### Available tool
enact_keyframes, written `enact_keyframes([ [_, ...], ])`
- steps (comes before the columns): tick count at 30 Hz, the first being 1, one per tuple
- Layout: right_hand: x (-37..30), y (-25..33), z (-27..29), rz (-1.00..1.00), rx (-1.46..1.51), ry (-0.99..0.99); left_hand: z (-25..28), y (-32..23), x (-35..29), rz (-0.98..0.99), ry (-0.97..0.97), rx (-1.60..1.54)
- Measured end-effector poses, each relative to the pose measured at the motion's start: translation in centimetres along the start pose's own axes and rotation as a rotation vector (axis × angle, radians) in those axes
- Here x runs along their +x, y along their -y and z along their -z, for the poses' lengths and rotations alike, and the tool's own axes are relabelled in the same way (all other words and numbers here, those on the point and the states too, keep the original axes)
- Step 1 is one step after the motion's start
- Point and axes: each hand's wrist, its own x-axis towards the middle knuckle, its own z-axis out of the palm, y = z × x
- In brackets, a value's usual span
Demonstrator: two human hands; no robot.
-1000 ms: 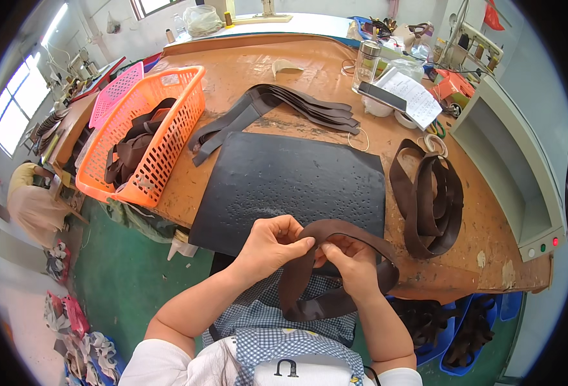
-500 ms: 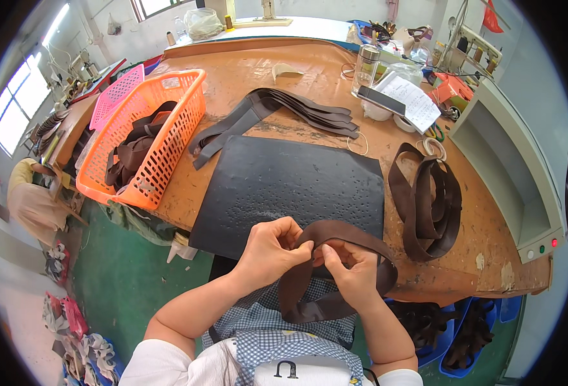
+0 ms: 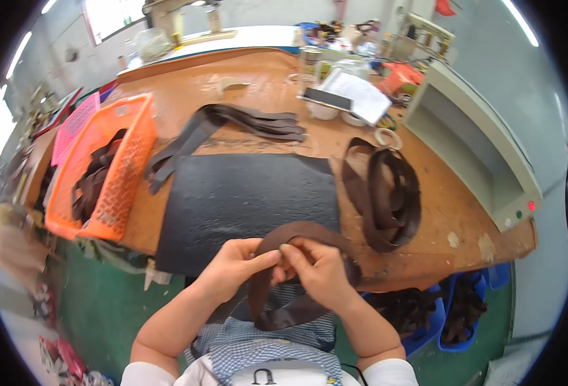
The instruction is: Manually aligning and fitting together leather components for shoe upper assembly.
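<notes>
Both hands grip one dark brown strap (image 3: 300,314), looped into a ring in front of my apron, just past the table's near edge. My left hand (image 3: 232,267) pinches the strap's inner edge between thumb and fingers. Close against it, my right hand (image 3: 319,270) pinches the same stretch, thumb tips nearly touching. Behind them lies a black pitted mat (image 3: 245,196). A coil of brown straps (image 3: 387,199) rests right of the mat, and a stack of flat brown straps (image 3: 245,122) lies beyond it.
An orange basket (image 3: 132,161) holding brown pieces stands at the table's left. A phone (image 3: 327,99), papers (image 3: 361,100) and a tape roll (image 3: 387,138) sit at the back right. A grey box-shaped machine (image 3: 477,154) borders the right side. Blue bins (image 3: 448,341) of brown pieces stand below.
The whole view has swung to the right, so the table things appear farther left. My hands have come closer together on the strap, the right thumb now beside the left.
</notes>
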Motion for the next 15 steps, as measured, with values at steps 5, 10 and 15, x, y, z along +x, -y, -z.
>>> enact_keyframes([
  [5,-6.4,4.4,6.1,0.122,0.099,0.470,-1.2,-2.6,0.4,0.093,0.224,0.046],
  [10,-8.9,5.8,7.7,0.421,0.088,-0.509,-6.4,-4.2,3.3,0.123,0.509,0.342],
  [15,-7.2,0.5,12.6,-0.060,0.373,0.149,-8.6,-3.0,7.4,0.085,0.576,0.310],
])
